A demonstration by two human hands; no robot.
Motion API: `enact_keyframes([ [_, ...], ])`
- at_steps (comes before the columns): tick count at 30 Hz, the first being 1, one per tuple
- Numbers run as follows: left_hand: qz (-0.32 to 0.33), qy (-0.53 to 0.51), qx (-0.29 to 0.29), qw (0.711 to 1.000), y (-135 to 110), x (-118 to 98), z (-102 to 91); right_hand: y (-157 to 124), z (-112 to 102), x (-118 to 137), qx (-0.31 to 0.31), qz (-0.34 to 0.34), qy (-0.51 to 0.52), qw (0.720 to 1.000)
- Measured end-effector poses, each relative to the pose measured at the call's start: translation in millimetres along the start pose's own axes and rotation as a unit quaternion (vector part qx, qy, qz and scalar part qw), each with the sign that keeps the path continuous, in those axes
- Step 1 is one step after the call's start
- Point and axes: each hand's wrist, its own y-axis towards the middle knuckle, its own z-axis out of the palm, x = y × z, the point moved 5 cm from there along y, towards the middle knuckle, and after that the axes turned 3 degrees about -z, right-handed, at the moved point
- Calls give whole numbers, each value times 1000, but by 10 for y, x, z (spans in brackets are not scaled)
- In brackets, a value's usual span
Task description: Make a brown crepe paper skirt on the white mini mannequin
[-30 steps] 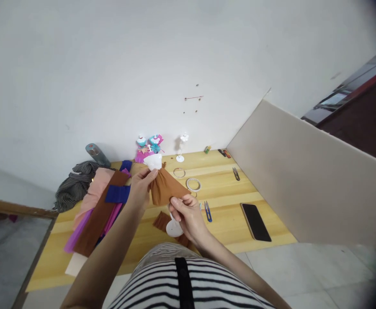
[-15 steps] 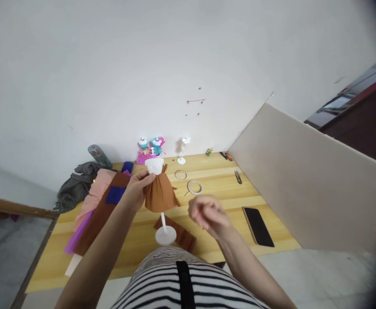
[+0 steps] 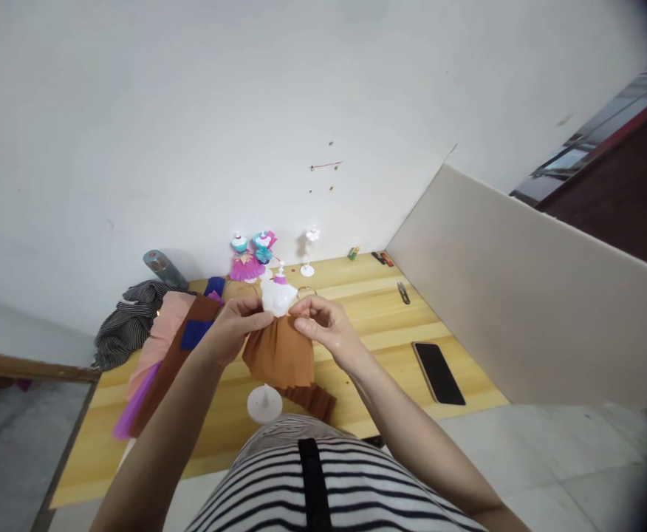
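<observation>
A small white mannequin [image 3: 279, 298] with a purple neck band is held up off the table, tilted so its round base [image 3: 257, 406] shows near my body. An orange-brown pleated skirt [image 3: 280, 356] hangs from its waist. My left hand [image 3: 233, 326] is closed, pinching the skirt's waist at the left against the mannequin. On the other side, my right hand [image 3: 328, 329] pinches the right edge of the waist between thumb and fingers. Beneath the skirt lies a darker brown pleated piece [image 3: 319, 403], partly hidden.
Brown cloth or paper [image 3: 162, 369] and a striped cloth [image 3: 127, 325] lie left, beside a bottle [image 3: 165, 270]. Dressed mini mannequins [image 3: 247, 262] and a white stand [image 3: 309, 255] line the wall. Rightward are thread snips [image 3: 403, 293], a phone [image 3: 439, 373] and a partition [image 3: 512, 295].
My right hand has moved up and left onto the skirt's waist. The mannequin has tilted, its base shifting left and its neck coming into view. The camera has shifted slightly.
</observation>
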Motion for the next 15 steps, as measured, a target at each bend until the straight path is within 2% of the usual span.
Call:
enact_keyframes([
  [3,10,4,-15,1000,8,-9,-6,-22,24,49,-6,15,-22,1000],
  [8,5,-8,-5,1000,28,0,30,-16,35,123,-56,-13,-74,996],
  [15,8,-15,-2,1000,33,14,35,-4,89,170,-53,-60,-77,994],
])
